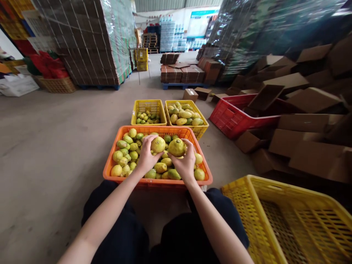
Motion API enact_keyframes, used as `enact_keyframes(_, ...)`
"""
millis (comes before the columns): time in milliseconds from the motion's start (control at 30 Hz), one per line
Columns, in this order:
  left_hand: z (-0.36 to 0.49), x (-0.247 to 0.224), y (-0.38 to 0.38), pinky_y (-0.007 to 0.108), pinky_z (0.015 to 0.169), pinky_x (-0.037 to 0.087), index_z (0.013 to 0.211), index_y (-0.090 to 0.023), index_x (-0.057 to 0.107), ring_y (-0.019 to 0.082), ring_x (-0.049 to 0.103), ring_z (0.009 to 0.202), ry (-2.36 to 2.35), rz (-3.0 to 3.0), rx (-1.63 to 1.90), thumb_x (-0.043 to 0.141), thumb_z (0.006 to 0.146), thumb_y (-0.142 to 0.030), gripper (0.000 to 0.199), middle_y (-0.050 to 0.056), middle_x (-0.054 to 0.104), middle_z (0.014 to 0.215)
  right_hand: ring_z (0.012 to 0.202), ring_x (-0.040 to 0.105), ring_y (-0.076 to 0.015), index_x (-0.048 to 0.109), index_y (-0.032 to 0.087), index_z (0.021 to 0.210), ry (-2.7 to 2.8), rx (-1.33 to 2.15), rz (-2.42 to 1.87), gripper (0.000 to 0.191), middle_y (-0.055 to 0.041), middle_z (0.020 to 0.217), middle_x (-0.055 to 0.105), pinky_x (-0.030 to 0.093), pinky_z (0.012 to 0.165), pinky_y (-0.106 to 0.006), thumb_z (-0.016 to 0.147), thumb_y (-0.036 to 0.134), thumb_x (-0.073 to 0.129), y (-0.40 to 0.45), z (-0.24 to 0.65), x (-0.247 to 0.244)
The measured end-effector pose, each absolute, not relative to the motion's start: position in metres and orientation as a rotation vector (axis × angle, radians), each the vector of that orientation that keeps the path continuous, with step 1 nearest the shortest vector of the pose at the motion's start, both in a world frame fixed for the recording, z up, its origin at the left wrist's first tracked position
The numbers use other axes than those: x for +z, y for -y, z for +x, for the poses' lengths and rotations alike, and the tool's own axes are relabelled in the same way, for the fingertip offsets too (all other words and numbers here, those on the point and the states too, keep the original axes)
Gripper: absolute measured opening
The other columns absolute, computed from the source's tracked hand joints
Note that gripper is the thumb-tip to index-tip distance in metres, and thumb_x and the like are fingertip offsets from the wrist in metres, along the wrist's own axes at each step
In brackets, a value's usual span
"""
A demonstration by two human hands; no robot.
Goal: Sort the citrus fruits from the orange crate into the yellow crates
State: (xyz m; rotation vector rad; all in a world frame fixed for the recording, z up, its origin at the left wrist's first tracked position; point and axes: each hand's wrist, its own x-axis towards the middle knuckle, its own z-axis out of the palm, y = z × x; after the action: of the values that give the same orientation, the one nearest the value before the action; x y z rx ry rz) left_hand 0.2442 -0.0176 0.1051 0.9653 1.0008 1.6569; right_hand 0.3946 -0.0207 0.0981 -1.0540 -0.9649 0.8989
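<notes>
My left hand point(147, 156) is closed around a round yellow papaya point(158, 145). A second, greener yellow papaya point(176, 147) is gripped in my right hand point(184, 160), its stem end facing up. The two fruits are held side by side, a small gap apart, above an orange crate point(108, 161). Inside that crate lie many green and yellow papayas point(160, 167), some hidden behind my hands.
Behind the orange crate stand two yellow crates: the left one point(134, 112) holds small green fruit, the right one point(202, 129) larger yellow fruit. A yellow crate point(249, 198) is at my right. A red crate point(225, 119) and piled cardboard boxes point(316, 157) lie beyond.
</notes>
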Motion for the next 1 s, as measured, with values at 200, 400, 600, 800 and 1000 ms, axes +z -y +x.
enact_keyframes(200,0.241,0.101,0.014,0.024,0.093,0.055,0.108,-0.024,0.073,0.025,0.058,0.128,-0.929,0.735,1.629,0.084,0.065,-0.004,0.049,0.006,0.065,0.127,0.101,0.065,-0.0176,0.061,0.030,0.102,0.836,1.031,-0.994,0.066,0.0025,0.109,0.069,0.057,0.078,-0.023,0.048,-0.001,0.082,0.020,0.395,0.100)
enact_keyframes(400,0.231,0.108,0.009,0.024,0.069,0.058,0.140,-0.025,0.057,0.019,0.072,0.083,-0.656,0.442,1.354,0.072,0.081,-0.023,0.060,0.005,0.074,0.106,0.060,0.064,-0.0151,0.063,0.025,0.095,0.597,1.603,-0.788,0.020,0.0022,0.078,0.070,0.045,0.039,-0.021,0.076,0.025,0.069,0.012,0.401,0.103)
enact_keyframes(600,0.234,0.105,0.010,0.026,0.055,0.054,0.123,-0.018,0.065,0.017,0.066,0.062,-0.425,0.235,1.251,0.048,0.095,-0.054,0.048,0.009,0.072,0.088,0.060,0.067,-0.0215,0.068,0.021,0.099,0.273,1.813,-0.628,0.037,-0.0071,0.079,0.074,0.050,0.042,-0.029,0.090,0.052,0.050,0.008,0.395,0.103)
enact_keyframes(800,0.243,0.105,0.007,0.030,0.078,0.061,0.134,-0.025,0.060,0.021,0.072,0.099,-0.384,0.101,1.371,0.050,0.095,-0.035,0.042,0.008,0.074,0.113,0.084,0.073,-0.0249,0.068,0.026,0.111,0.118,1.805,-0.533,0.033,-0.0056,0.093,0.078,0.061,0.064,-0.036,0.086,0.042,0.054,0.005,0.390,0.097)
enact_keyframes(1000,0.248,0.112,0.003,0.029,0.073,0.060,0.113,-0.023,0.068,0.019,0.071,0.087,-0.420,0.019,1.352,0.045,0.099,-0.036,0.031,0.004,0.073,0.091,0.070,0.069,-0.0197,0.069,0.025,0.107,0.104,1.789,-0.509,0.031,-0.0031,0.092,0.077,0.056,0.054,-0.029,0.082,0.037,0.053,0.002,0.387,0.094)
